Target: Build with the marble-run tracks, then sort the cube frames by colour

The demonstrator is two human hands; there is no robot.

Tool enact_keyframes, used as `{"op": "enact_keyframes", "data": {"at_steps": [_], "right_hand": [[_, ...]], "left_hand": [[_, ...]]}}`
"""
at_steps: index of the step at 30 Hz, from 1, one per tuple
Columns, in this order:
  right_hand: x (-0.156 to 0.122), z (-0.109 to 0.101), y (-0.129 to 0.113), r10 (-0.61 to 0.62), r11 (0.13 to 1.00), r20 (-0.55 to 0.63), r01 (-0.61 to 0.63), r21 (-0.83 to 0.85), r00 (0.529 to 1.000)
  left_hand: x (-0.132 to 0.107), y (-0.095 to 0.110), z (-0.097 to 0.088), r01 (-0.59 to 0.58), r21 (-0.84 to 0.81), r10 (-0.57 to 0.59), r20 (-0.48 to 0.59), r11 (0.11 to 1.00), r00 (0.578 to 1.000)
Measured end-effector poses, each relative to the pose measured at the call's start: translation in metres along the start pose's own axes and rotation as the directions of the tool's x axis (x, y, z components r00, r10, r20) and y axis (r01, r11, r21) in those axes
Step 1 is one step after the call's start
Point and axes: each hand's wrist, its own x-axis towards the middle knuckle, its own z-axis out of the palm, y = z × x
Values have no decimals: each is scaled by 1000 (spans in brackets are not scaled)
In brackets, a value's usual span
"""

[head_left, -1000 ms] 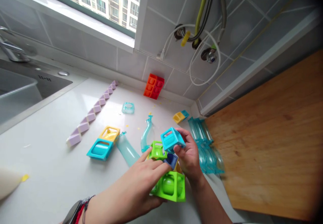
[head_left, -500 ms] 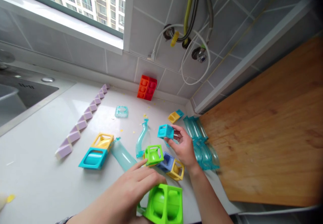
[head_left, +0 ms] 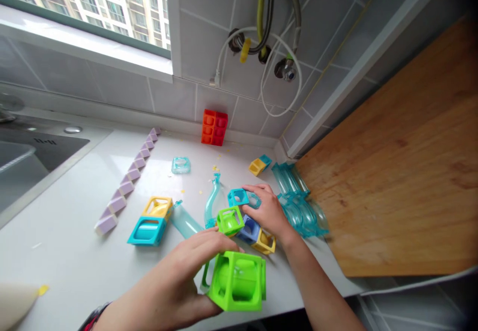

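My left hand [head_left: 186, 276] is wrapped round a lime-green hollow toy block [head_left: 241, 281] close to the camera. Its fingertips reach to a second green block [head_left: 230, 220], which stands beside a periwinkle block [head_left: 249, 229] and a yellow block [head_left: 265, 242]. Thumb and fingers of my right hand [head_left: 269, 212] grip a light-blue hollow block [head_left: 238, 197] just behind the second green one. Whether those two blocks touch, I cannot tell. A clear teal piece [head_left: 254, 200] shows between the right fingers. Left of my hands lie a clear teal chute [head_left: 186, 221] and a curved tube [head_left: 212, 199].
A joined yellow and blue block pair [head_left: 149, 229] lies left on the white counter, past it a lilac zigzag strip [head_left: 126, 187]. Red blocks [head_left: 214, 128] stand by the wall. Teal tubes [head_left: 298, 214] are piled near a wooden board [head_left: 396, 171]. A sink [head_left: 48, 147] is far left.
My right hand has brought the light-blue block left, close to the second green block. The green block in my left hand has risen slightly and turned. The camera view has shifted a little.
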Motion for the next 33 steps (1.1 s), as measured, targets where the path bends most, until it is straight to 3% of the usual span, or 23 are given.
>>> {"op": "enact_keyframes", "data": {"at_steps": [2, 3, 6, 8, 9, 11, 14, 16, 19, 25, 27, 33], "right_hand": [[-1, 1, 0, 27, 1000, 21, -27, 2, 999], [-1, 0, 1, 27, 1000, 28, -28, 9, 999], [0, -4, -1, -47, 997, 18, 46, 62, 999], [0, -10, -5, -109, 987, -57, 115, 115, 992], [0, -13, -8, -127, 978, -98, 141, 155, 987], [-2, -20, -15, -140, 943, -95, 162, 290, 986], [-7, -26, -24, -226, 869, 103, 153, 471, 969], [-10, -25, -27, -288, 872, 188, 176, 456, 939], [-11, -19, -29, -329, 909, 221, 245, 336, 918], [-13, -13, -30, -327, 928, 248, 259, 268, 912], [-15, -12, -31, -308, 931, 263, 233, 279, 914], [-16, -12, -30, -284, 932, 282, 195, 307, 916]], "left_hand": [[-3, -8, 1, 24, -20, -27, -180, 1000, 983], [-3, -12, 1, 49, -62, -65, -293, 997, 954], [3, -17, -3, 85, -325, -267, -571, 942, 776], [11, -15, -6, 20, -532, -409, -626, 847, 663], [14, -14, -6, -16, -621, -469, -608, 784, 641], [20, -13, -5, -56, -758, -567, -533, 650, 628], [22, -15, -2, -40, -882, -675, -387, 469, 628], [21, -17, 0, -28, -930, -713, -299, 365, 635], [20, -18, 1, -9, -967, -718, -196, 256, 668], [22, -19, 3, 4, -992, -767, -95, 126, 634], [23, -19, 7, 0, -995, -762, -73, 95, 643], [23, -18, 14, -55, -995, -746, -101, 86, 658]]}}
